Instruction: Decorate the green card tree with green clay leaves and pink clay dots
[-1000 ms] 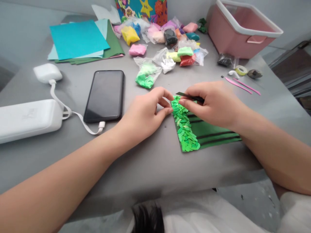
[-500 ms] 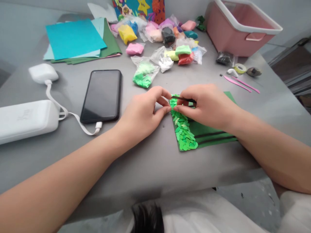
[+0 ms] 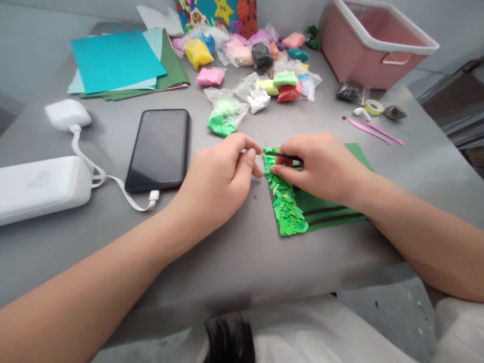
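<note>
- Left hand (image 3: 221,179): half-curled, visibly empty.
- Right hand (image 3: 321,164): pinching slim black tool (image 3: 273,154).
- Two o'clock: white-rimmed pink plastic bin (image 3: 359,55).
- Twelve o'clock: clear plastic bag (image 3: 239,114) containing green clay (image 3: 221,124).

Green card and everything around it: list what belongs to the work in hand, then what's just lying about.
Seemingly in use:
green card
light-green pieces on it
dark tool in the right hand
bag of green material, probably

Seemingly just lying about:
phone
white power bank
earbud
pink box
</note>
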The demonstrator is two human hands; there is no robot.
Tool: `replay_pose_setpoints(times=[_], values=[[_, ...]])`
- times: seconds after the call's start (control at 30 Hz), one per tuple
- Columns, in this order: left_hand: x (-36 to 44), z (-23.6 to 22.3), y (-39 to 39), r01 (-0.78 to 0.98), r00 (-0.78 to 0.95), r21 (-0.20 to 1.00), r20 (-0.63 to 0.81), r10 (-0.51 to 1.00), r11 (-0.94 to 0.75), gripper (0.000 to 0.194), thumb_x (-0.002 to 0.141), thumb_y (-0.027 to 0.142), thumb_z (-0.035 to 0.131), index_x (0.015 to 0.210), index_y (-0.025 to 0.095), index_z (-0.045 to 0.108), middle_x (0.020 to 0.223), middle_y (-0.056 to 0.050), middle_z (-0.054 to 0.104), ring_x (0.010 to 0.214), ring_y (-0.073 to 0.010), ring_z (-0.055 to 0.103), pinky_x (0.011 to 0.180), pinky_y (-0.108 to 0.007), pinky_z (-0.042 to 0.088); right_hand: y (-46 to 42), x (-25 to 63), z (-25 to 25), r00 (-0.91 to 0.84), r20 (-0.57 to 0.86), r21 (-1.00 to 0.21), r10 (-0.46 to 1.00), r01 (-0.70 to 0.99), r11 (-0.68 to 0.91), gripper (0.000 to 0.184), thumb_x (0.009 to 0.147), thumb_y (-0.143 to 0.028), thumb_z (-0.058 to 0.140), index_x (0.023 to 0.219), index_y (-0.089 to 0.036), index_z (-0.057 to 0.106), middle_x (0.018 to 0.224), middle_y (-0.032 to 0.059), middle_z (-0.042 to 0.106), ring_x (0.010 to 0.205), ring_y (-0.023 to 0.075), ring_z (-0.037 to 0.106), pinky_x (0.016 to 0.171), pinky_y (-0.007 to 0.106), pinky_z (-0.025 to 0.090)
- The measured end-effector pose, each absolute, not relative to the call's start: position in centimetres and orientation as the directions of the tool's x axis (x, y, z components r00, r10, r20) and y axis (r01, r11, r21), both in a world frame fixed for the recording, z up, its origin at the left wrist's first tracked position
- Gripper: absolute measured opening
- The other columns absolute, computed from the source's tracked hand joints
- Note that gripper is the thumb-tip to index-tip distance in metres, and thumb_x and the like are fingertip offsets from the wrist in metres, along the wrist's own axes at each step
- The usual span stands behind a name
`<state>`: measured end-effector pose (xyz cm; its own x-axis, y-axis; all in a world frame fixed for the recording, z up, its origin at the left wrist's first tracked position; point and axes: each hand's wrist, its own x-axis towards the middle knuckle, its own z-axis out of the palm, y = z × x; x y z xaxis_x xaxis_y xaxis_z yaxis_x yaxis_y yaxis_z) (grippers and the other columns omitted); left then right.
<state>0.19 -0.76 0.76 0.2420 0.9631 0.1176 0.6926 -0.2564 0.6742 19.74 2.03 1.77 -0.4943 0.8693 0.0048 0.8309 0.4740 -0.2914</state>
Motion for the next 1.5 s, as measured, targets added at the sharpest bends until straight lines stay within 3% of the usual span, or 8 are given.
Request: replay_pose_setpoints(times=[0.57,1.0,1.23,1.5], values=[[0.37,0.57,-0.74,0.712,0.246,0.652,0.118,0.962,-0.262,0.02,0.095,0.026,0.051,0.107,0.021,0.065,0.091,-0.002,0.081,0.063,-0.0163,0.063,0.065,-0.03,0.046,2.05,19.81,1.71,-0.501,0.009,-0.295,0.865,0.826,0.481,0.017,0.09,-0.026,0.063,0.075,-0.017,0.063,0.08,0.0044,0.07,0.073,0.0171,0.058,0.067,0.03,0.035],[0.45,0.58,-1.14,0.675,0.23,0.705,0.08,0.97,-0.218,0.034,0.093,0.026,0.051,0.117,0.02,0.073,0.097,-0.003,0.083,0.069,-0.0188,0.069,0.067,-0.031,0.052,2.05,19.92,1.7,-0.507,0.019,-0.303,0.862,0.818,0.489,0.018,0.089,-0.027,0.062,0.073,-0.018,0.063,0.079,0.0051,0.071,0.072,0.018,0.059,0.065,0.031,0.035],[0.31,1.24,-1.22,0.694,0.196,0.693,0.078,0.977,-0.195,0.039,0.09,0.023,0.049,0.12,0.02,0.074,0.094,-0.001,0.084,0.053,-0.0138,0.059,0.059,-0.027,0.048,2.04,19.85,1.76,-0.496,-0.001,-0.3,0.868,0.829,0.472,0.017,0.09,-0.027,0.062,0.075,-0.018,0.063,0.08,0.0046,0.071,0.073,0.0177,0.059,0.065,0.031,0.034],[0.38,0.92,-1.33,0.698,0.225,0.683,0.077,0.971,-0.216,0.038,0.088,0.022,0.05,0.119,0.022,0.072,0.098,0.0,0.084,0.056,-0.0149,0.059,0.057,-0.028,0.046,2.06,19.75,1.72,-0.5,0.003,-0.302,0.866,0.825,0.477,0.016,0.089,-0.025,0.062,0.075,-0.018,0.062,0.079,0.0045,0.07,0.073,0.0178,0.058,0.065,0.031,0.033]])
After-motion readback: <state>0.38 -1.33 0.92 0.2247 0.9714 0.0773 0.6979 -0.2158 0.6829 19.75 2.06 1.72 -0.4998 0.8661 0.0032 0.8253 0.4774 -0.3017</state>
